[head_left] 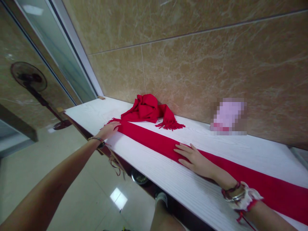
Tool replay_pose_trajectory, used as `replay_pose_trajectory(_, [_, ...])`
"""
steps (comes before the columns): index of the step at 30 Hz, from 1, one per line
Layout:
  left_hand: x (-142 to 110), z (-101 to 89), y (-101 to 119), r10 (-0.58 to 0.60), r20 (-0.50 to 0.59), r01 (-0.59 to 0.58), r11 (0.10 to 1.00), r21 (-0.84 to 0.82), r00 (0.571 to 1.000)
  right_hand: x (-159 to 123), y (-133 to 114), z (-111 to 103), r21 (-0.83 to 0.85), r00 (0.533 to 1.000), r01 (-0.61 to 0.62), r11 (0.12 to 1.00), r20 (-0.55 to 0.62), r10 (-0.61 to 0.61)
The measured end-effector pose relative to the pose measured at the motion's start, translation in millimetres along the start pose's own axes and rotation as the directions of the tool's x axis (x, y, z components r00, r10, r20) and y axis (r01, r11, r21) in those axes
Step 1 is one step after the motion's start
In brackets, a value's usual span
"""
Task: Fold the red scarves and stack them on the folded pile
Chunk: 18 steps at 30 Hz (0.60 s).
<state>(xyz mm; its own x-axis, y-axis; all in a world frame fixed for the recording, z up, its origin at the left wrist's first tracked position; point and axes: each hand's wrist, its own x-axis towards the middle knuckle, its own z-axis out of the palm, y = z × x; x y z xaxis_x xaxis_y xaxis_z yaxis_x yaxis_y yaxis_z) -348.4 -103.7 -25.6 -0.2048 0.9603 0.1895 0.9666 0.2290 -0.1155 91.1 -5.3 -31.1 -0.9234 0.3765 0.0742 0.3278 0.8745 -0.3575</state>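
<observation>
A long red scarf (149, 138) lies in a flat strip along the white table, with its fringed end at the far left and its other end running out of view at the lower right. Near that fringe, my left hand (111, 129) rests on the scarf's edge with fingers stretched out. My right hand (196, 160) lies palm down on the middle of the strip, fingers spread and holding nothing. Behind the strip, against the wall, a second red scarf (146, 109) sits crumpled, its fringe hanging loosely toward the right.
The narrow white table (243, 150) runs along a brown marbled wall (192, 64). A blurred-out pink object (229, 112) stands at its back. On the left floor is a standing fan (36, 86) near a glass door. A metal bowl (139, 177) shows below the table edge.
</observation>
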Motion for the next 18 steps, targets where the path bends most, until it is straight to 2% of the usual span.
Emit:
replay_pose_trajectory(3, [0.4,-12.1,-8.3,0.101,0.039,-0.101,0.995,0.016,0.994,20.0,-14.3,-3.9,0.07,0.998,0.052,0.996,-0.034,-0.05])
replay_pose_trajectory(7, [0.7,-20.4,-13.8,0.188,0.099,-0.197,0.976,0.09,0.977,63.0,-39.6,0.9,0.057,0.987,0.123,0.991,-0.111,-0.117])
replay_pose_trajectory(12, [1.9,-26.2,-12.6,0.21,0.141,-0.228,0.966,0.123,0.968,103.9,-58.5,14.2,0.025,0.988,0.084,0.996,-0.131,-0.08])
replay_pose_trajectory(18, [5.2,-27.8,-8.6,0.222,0.186,-0.254,0.953,0.167,0.957,118.7,-66.3,12.6,-0.055,0.997,0.014,0.998,-0.069,-0.017])
